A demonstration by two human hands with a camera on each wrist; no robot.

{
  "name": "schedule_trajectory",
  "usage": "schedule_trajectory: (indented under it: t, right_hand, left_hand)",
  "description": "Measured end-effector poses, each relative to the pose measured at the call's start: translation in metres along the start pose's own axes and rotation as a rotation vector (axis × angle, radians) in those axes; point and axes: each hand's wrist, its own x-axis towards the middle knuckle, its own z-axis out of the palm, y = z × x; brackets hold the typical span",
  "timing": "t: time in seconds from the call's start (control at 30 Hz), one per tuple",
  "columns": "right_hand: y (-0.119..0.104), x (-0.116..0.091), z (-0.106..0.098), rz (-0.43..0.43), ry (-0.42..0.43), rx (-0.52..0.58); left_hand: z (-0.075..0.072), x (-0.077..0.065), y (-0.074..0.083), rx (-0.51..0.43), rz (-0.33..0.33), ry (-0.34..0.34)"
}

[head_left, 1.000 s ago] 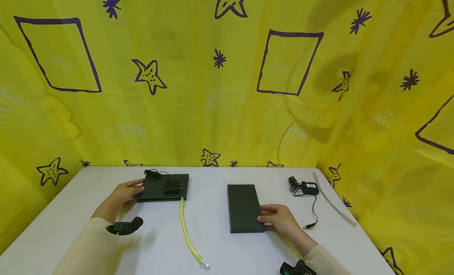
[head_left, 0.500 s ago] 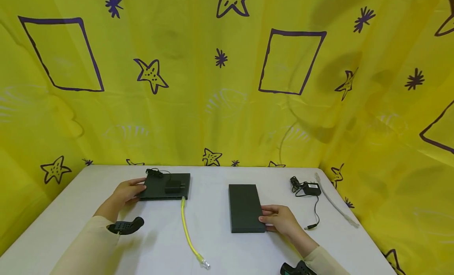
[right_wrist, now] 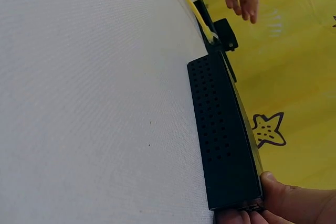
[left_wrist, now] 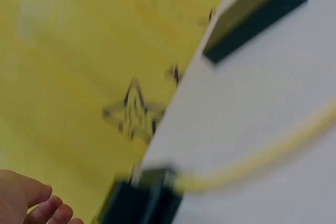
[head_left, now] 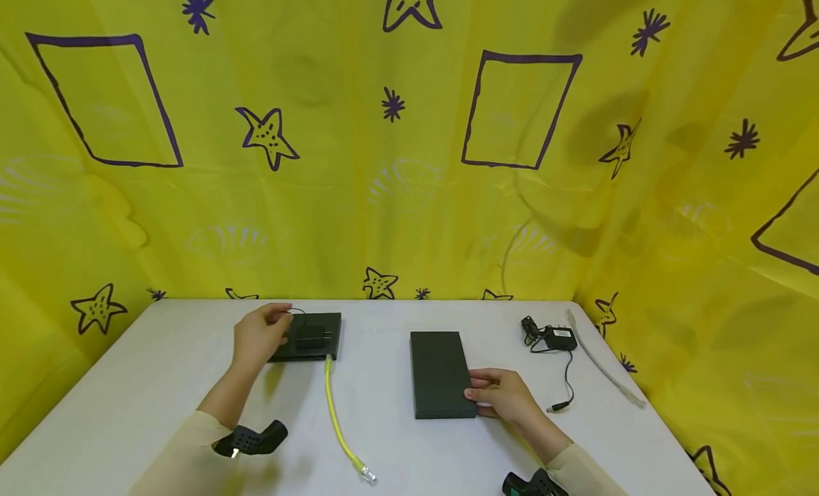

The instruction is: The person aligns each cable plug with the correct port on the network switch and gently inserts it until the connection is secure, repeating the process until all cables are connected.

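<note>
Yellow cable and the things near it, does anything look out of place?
Slightly: the yellow cable meets the left black box at one end, but its other plug lies unconnected on the table. An unplugged power adapter sits on that box. No spill shows.

left hand (head_left: 259,334) lifted off the left black box's (head_left: 323,320) side, now above its end, coiled cord hidden in head view

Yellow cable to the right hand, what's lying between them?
The black box, held by the right hand; between box and yellow cable, just bare white table. The head view shows it.
</note>
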Motion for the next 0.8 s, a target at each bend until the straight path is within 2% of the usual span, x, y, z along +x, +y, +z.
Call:
schedule_trajectory:
  t: [0.1,0.2,0.33,0.43,0.6,0.8]
  right_hand:
    - [0.0,0.0,0.001,-0.008,-0.008,0.009]
    - [0.0,0.0,0.002,-0.006,0.002,0.013]
    - [0.0,0.0,0.002,0.0,0.009,0.018]
    - [0.0,-0.001,0.001,0.002,0.006,0.025]
    - [0.0,-0.001,0.001,0.011,0.009,0.032]
    - [0.002,-0.001,0.001,0.01,0.008,0.026]
  left_hand:
    - [0.025,-0.011,0.027,-0.144,-0.038,-0.093]
    - [0.057,-0.025,0.049,-0.257,-0.094,-0.179]
    - [0.102,-0.046,0.063,-0.377,-0.163,-0.26]
    - [0.126,-0.06,0.067,-0.417,-0.185,-0.307]
    - [0.146,-0.073,0.068,-0.416,-0.169,-0.333]
    - [0.156,-0.081,0.068,-0.378,-0.122,-0.322]
